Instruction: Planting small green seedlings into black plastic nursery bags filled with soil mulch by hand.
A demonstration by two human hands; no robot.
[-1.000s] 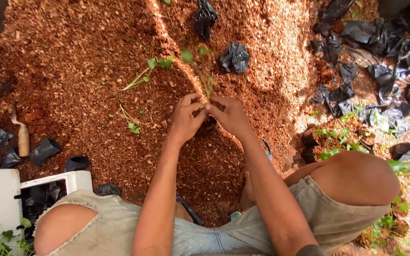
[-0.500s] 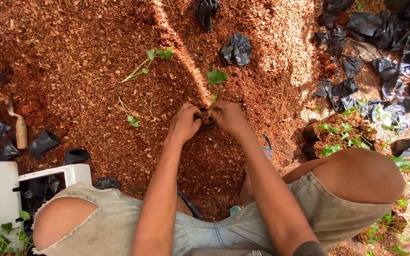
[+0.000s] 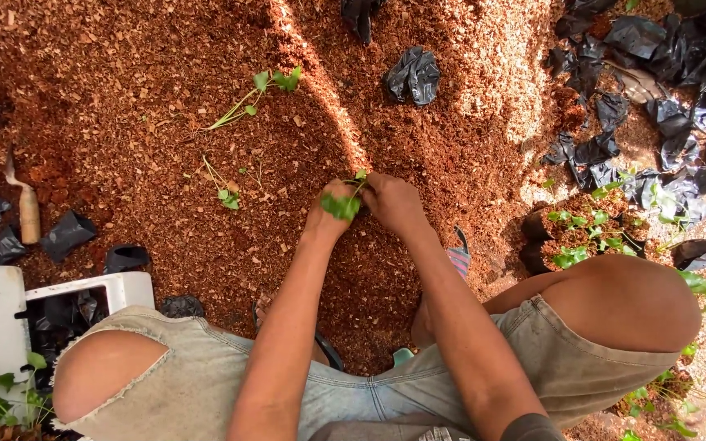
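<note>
I crouch over a heap of reddish-brown wood shavings (image 3: 149, 98). My left hand (image 3: 328, 214) and my right hand (image 3: 395, 204) meet in the middle of the view, both closed around a small green seedling (image 3: 343, 202) whose leaves poke out between the fingers. What lies under the hands is hidden. Two more seedlings lie loose on the shavings: a long-stemmed one (image 3: 259, 91) up and to the left, and a tiny one (image 3: 224, 194) just left of my left hand.
Crumpled black plastic bags (image 3: 413, 75) lie on the heap and pile up at the right (image 3: 672, 98). Filled bags with green seedlings (image 3: 586, 233) stand by my right knee. A wooden-handled trowel (image 3: 26, 208) and a white container (image 3: 10, 314) sit at the left.
The seedling stood upright above the fingers half a second ago; now its leaves are down between both hands, which have shifted slightly toward me.
</note>
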